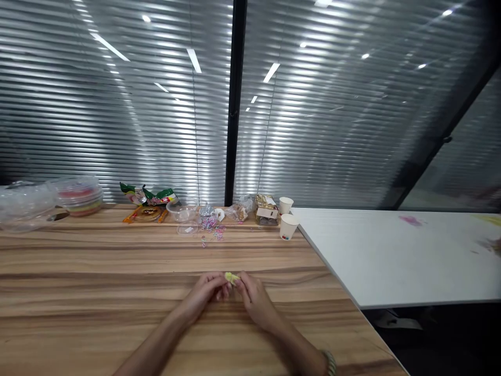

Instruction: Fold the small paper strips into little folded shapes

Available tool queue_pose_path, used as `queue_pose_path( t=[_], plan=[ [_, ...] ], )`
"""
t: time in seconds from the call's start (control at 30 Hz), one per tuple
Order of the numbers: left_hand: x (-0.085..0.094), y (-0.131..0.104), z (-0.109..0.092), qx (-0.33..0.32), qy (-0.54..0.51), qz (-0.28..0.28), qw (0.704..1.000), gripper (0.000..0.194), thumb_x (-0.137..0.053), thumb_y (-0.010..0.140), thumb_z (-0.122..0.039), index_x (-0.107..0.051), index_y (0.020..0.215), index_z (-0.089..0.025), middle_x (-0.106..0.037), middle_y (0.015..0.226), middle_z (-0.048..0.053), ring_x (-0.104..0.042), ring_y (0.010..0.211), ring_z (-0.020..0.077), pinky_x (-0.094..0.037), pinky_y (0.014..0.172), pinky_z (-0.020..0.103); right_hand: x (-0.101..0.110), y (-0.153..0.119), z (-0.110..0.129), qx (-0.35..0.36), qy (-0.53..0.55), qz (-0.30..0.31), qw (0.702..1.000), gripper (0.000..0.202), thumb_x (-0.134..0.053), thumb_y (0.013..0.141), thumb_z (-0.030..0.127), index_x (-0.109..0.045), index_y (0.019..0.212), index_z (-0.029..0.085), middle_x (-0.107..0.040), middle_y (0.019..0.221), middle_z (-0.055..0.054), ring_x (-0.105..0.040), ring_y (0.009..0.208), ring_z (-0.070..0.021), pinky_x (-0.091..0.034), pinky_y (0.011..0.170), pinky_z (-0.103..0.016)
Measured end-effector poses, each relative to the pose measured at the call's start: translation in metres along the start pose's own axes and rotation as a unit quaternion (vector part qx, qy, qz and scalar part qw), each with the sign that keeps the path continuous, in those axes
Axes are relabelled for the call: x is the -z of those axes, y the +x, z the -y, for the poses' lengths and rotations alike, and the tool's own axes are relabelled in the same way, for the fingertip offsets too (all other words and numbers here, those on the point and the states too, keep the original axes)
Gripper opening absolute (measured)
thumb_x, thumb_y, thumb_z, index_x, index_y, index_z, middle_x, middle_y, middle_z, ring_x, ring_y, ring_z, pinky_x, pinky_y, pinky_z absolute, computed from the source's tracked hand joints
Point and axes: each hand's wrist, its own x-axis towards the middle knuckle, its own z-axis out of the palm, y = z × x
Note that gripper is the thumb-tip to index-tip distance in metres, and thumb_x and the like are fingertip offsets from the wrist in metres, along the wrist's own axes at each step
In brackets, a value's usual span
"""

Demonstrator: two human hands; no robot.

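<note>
Both your hands meet in the lower middle of the frame, left hand [206,290] and right hand [253,295] pinching a small yellow piece [231,277] between the fingertips of both, just above the wooden table [97,271]. The fingers are curled in and closed on it, though it's too small and blurry to say what it is exactly. The main risk I can see: that bit is tiny and only held at the fingertips, so one sloppy regrip and it pops out, and on that streaky wood grain it could be a pain to spot. Also the table edge runs off toward the lower right of the frame, so anything that skids that way may go over the edge. Along the back edge, middle of the frame, there's a clear plastic tub [181,210] that looks empty, with its flat lid [188,228] lying just in front, and little coloured clips [211,228] spilled loose beside it, so they're out on the table, not contained. Two paper cups [288,221] stand upright to the right of those; can't see inside them. A gold box [265,209] sits beside the cups. Snack packets [148,201] are left of the tub, and at the far left there's a stack of clear containers [80,196] with something colourful in them.
</note>
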Motion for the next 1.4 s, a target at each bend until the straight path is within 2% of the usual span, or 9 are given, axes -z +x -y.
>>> queue_pose_path(
  t=[0.1,0.27,0.47,0.57,0.77,0.9,1.03,1.17,1.4],
  plan=[
    [0.003,0.001,-0.002,-0.023,0.104,0.02,0.994,0.03,-0.057,0.071,-0.038,-0.063,0.061,-0.01,-0.058,0.058,0.003,-0.047,0.056,0.011,-0.034,0.055,0.02,0.0,0.0,0.0,0.007,0.008,0.0,1.0,0.026,-0.027,0.093,0.026,-0.046,0.078,0.018,-0.055,0.069,-0.001,-0.05,0.063,-0.013,-0.034,0.059,-0.022],
    [0.003,-0.001,-0.006,-0.054,0.195,0.02,0.979,0.033,-0.05,0.076,-0.041,-0.062,0.065,-0.012,-0.055,0.06,0.002,-0.046,0.058,0.0114,-0.035,0.057,0.021,0.001,0.001,-0.006,-0.005,-0.024,0.005,1.0,0.025,-0.027,0.093,0.026,-0.046,0.08,0.018,-0.056,0.07,-0.002,-0.051,0.063,-0.0137,-0.034,0.058,-0.022],
    [0.006,-0.002,-0.01,-0.163,0.366,0.025,0.916,0.034,-0.04,0.083,-0.033,-0.064,0.068,-0.013,-0.06,0.071,0.003,-0.048,0.067,0.0135,-0.037,0.066,0.023,-0.002,0.002,-0.016,0.016,-0.117,0.016,0.993,0.024,-0.027,0.094,0.023,-0.048,0.083,0.017,-0.058,0.074,-0.004,-0.052,0.065,-0.015,-0.032,0.058,-0.023],
    [0.008,-0.002,-0.011,-0.186,0.408,0.013,0.894,0.03,-0.043,0.082,-0.029,-0.067,0.071,-0.014,-0.062,0.07,0.003,-0.05,0.065,0.0136,-0.037,0.065,0.022,-0.002,0.003,-0.015,0.033,-0.136,0.026,0.99,0.023,-0.028,0.093,0.021,-0.048,0.082,0.017,-0.058,0.075,-0.004,-0.052,0.067,-0.015,-0.032,0.059,-0.023],
    [0.02,0.003,-0.007,-0.161,0.381,0.001,0.91,0.024,-0.055,0.075,-0.034,-0.072,0.079,-0.017,-0.07,0.078,0.006,-0.058,0.068,0.0193,-0.039,0.064,0.024,0.0,0.005,-0.011,0.053,-0.143,0.039,0.988,0.022,-0.03,0.092,0.018,-0.047,0.078,0.016,-0.056,0.071,-0.003,-0.05,0.063,-0.0146,-0.032,0.057,-0.023],
    [0.026,0.007,-0.002,-0.154,0.385,-0.007,0.91,0.019,-0.06,0.071,-0.031,-0.073,0.068,-0.017,-0.07,0.068,0.006,-0.057,0.062,0.0181,-0.038,0.059,0.022,-0.003,0.006,-0.012,0.064,-0.145,0.051,0.986,0.021,-0.03,0.091,0.017,-0.048,0.079,0.016,-0.056,0.072,-0.003,-0.051,0.064,-0.0147,-0.032,0.057,-0.023],
    [0.023,0.01,0.002,-0.142,0.346,-0.024,0.927,0.022,-0.06,0.07,-0.032,-0.072,0.065,-0.014,-0.066,0.06,0.003,-0.051,0.052,0.0127,-0.035,0.053,0.02,-0.003,0.008,-0.017,0.06,-0.147,0.058,0.986,0.021,-0.031,0.09,0.016,-0.049,0.08,0.016,-0.057,0.072,-0.004,-0.052,0.065,-0.0154,-0.033,0.058,-0.024],
    [0.019,0.013,0.006,-0.092,0.267,-0.032,0.959,0.033,-0.059,0.069,-0.04,-0.072,0.083,-0.013,-0.062,0.057,0.002,-0.037,0.037,0.0069,-0.027,0.04,0.019,0.0,0.01,-0.019,0.05,-0.119,0.062,0.99,0.021,-0.031,0.091,0.018,-0.051,0.085,0.016,-0.06,0.079,-0.005,-0.054,0.073,-0.0169,-0.037,0.063,-0.025],
    [0.021,0.021,0.008,-0.085,0.204,-0.039,0.974,0.04,-0.066,0.064,-0.042,-0.07,0.092,-0.014,-0.061,0.052,0.002,-0.034,0.04,0.007,-0.026,0.042,0.019,0.003,0.012,-0.024,0.054,-0.138,0.056,0.987,0.023,-0.031,0.09,0.018,-0.053,0.084,0.016,-0.06,0.077,-0.005,-0.054,0.071,-0.017,-0.038,0.062,-0.026]
  ],
)
